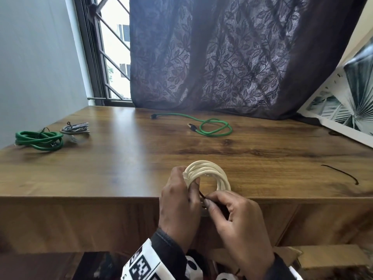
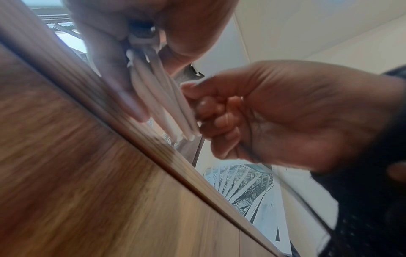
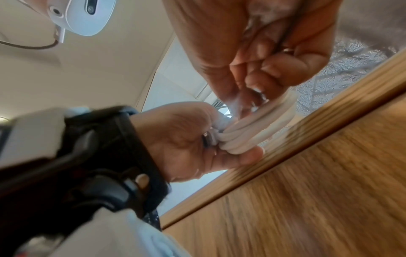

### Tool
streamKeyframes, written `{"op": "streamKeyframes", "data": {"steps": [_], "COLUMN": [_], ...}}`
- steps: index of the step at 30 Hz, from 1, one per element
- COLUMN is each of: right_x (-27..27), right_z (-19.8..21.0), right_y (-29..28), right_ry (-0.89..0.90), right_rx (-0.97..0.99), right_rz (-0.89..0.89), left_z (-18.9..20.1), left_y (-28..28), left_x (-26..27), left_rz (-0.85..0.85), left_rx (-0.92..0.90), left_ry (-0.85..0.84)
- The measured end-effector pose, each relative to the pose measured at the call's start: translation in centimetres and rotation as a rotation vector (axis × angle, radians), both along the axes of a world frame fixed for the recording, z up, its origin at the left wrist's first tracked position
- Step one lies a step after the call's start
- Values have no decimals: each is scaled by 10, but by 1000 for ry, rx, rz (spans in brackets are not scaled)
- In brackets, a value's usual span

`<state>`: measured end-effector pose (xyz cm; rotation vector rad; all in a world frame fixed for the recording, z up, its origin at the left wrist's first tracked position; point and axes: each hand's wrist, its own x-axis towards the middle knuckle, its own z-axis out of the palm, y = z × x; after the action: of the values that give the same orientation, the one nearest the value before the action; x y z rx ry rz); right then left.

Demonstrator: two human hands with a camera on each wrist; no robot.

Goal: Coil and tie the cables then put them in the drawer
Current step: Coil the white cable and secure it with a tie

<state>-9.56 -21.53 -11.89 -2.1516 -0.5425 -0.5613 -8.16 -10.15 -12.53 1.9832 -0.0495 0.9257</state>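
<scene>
A coiled white cable (image 1: 210, 171) hangs over the table's front edge (image 1: 101, 197). My left hand (image 1: 181, 190) grips the coil's left side, fingers wrapped round the strands (image 3: 237, 139). My right hand (image 1: 228, 211) pinches a thin dark tie (image 1: 201, 195) at the coil's lower side, its fingers curled beside the white cable (image 2: 167, 104). A loose green cable (image 1: 214, 126) lies at the back of the table. At the far left lie a coiled green cable (image 1: 39, 139) and a coiled grey cable (image 1: 75, 128), each with a dark tie.
Another dark tie (image 1: 341, 173) lies on the table at the right. A framed leaf picture (image 1: 347, 102) leans at the back right. A dark curtain (image 1: 232, 53) hangs behind the table. Cardboard boxes (image 1: 323, 257) sit below the table front.
</scene>
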Motion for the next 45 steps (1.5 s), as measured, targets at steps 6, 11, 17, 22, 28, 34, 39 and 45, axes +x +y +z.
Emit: {"op": "streamKeyframes", "data": {"steps": [6,11,17,22,28,34,39,45], "right_x": [3,2,3,3,3,6,9,9], "right_z": [2,5,4,3,2,0,-6,-7], "right_y": [-4,-3,0,0,0,0,9,14], "right_ry": [160,265,327,343,373,375,321,345], "right_rx": [174,337,448,529,565,535,597,694], "right_rz": [-22,18,66,101,115,58,-22,14], "left_z": [-1,-2,-3,-2,-1,-1,0,-3], "left_y": [-1,-2,-3,-3,-4,-7,-14,-14], "left_x": [0,-1,-4,-4,-4,-6,-9,-10], "left_rz": [6,11,6,3,10,19,11,-44], "left_rx": [10,17,13,6,10,68,178,242], "left_ry": [-16,-33,-40,-21,-10,-13,10,3]}}
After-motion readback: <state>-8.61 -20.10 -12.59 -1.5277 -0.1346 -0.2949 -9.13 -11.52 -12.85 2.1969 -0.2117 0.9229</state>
